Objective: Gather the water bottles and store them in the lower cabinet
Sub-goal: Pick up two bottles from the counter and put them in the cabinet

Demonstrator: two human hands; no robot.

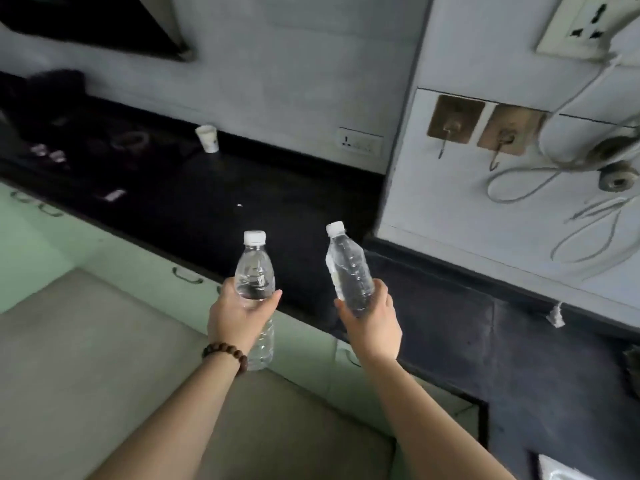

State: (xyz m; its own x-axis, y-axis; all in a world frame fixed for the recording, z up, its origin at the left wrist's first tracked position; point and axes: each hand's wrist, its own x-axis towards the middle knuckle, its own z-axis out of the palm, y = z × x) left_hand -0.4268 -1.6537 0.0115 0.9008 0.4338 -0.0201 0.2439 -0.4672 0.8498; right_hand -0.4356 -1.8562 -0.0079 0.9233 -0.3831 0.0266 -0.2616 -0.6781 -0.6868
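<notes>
Left hand (239, 315), a bead bracelet (225, 356) on its wrist, grips a clear capped water bottle (255, 271) round its middle, upright above the edge of the black countertop (194, 188). Right hand (372, 318) grips a second bottle (349, 268), tilted slightly left, over the same counter. A paper cup (207, 138) stands far back by the wall.

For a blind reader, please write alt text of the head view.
A person holds a clear water bottle in each hand, left hand on the left bottle, right hand on the right bottle, above a dark countertop over green cabinets.
</notes>
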